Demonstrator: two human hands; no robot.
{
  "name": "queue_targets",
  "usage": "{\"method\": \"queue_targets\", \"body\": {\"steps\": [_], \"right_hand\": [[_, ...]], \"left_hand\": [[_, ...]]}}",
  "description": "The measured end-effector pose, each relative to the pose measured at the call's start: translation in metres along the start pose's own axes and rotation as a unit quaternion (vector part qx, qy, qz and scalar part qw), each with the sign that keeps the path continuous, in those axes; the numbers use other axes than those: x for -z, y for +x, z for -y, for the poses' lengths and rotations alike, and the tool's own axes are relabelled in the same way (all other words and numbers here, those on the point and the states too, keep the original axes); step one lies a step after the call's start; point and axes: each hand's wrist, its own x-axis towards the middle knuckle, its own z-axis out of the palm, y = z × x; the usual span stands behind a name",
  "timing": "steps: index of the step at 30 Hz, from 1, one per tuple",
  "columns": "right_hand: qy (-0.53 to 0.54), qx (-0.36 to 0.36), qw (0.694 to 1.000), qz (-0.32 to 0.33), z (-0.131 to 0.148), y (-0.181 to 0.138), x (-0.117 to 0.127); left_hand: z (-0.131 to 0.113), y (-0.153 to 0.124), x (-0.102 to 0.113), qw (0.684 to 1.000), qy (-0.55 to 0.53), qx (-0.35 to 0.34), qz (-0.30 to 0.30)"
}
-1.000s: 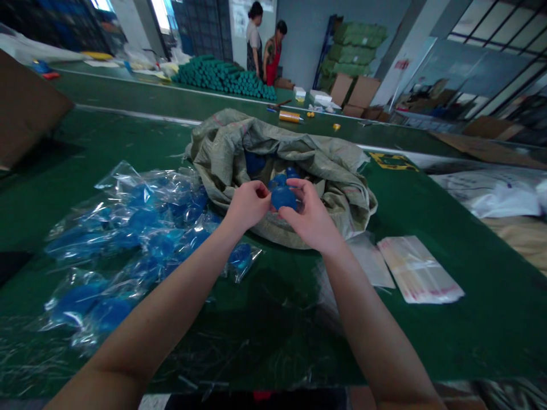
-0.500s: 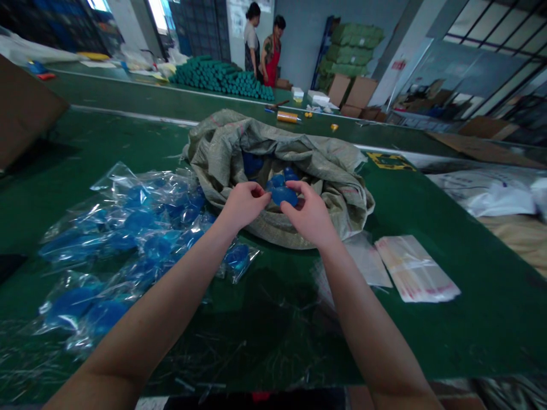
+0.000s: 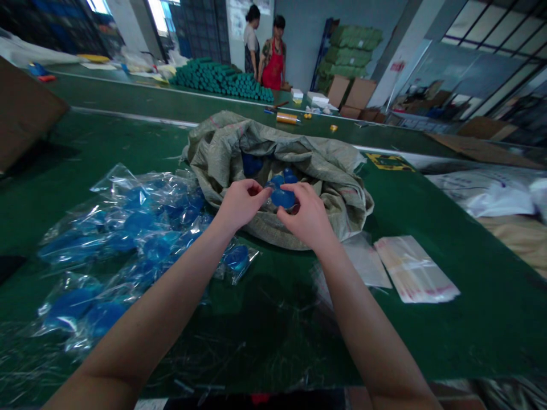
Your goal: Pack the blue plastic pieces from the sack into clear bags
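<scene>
My right hand (image 3: 305,213) grips a smooth, rounded blue piece (image 3: 282,199) between thumb and fingers, over the near rim of a woven sack (image 3: 342,196). My left hand (image 3: 244,204) is closed in a pinch just left of that piece, with what looks like the edge of a thin clear plastic bag (image 3: 270,185) at its fingertips. More blue pieces (image 3: 252,164) lie inside the open sack behind my hands. To the left spreads a pile of blue pieces in clear bags (image 3: 141,222).
A stack of flat clear bags (image 3: 416,269) lies right of my forearm on the green table (image 3: 482,319). Behind the sack are an orange roll (image 3: 287,118) and a heap of green cylinders (image 3: 222,78). Two people (image 3: 273,60) stand beyond. A cardboard box (image 3: 25,114) is at left.
The blue piece and my right hand have shifted slightly left and down. Clear film shows more plainly by my left fingertips. A person in a red apron has turned in the background.
</scene>
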Motion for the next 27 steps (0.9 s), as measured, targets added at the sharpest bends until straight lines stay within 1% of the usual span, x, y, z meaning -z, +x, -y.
{"method": "queue_targets", "body": {"steps": [4,8,10,13,17,22,24,27], "right_hand": [[0.041,-0.013,0.999,-0.014,-0.004,0.000,-0.004],[0.112,-0.066,0.989,-0.066,-0.010,0.001,-0.007],[0.144,-0.077,0.982,-0.095,-0.013,0.003,-0.008],[0.172,-0.083,0.975,-0.116,-0.015,0.004,-0.007],[0.209,-0.117,0.965,-0.104,-0.013,0.005,-0.004],[0.271,-0.175,0.942,-0.090,-0.008,0.006,-0.003],[0.292,-0.184,0.934,-0.086,-0.008,0.007,-0.004],[0.307,-0.173,0.932,-0.081,-0.013,0.008,-0.006]], "left_hand": [[-0.001,-0.002,0.002,0.999,0.033,-0.027,-0.032],[-0.003,-0.005,0.003,0.990,0.109,-0.054,-0.075],[-0.004,-0.006,0.003,0.984,0.140,-0.067,-0.086],[-0.006,-0.008,0.003,0.977,0.180,-0.079,-0.088],[-0.009,-0.010,0.004,0.966,0.229,-0.088,-0.079],[-0.010,-0.011,0.004,0.960,0.251,-0.102,-0.068],[-0.010,-0.011,0.005,0.960,0.251,-0.110,-0.063],[-0.010,-0.011,0.005,0.961,0.244,-0.115,-0.058]]}}
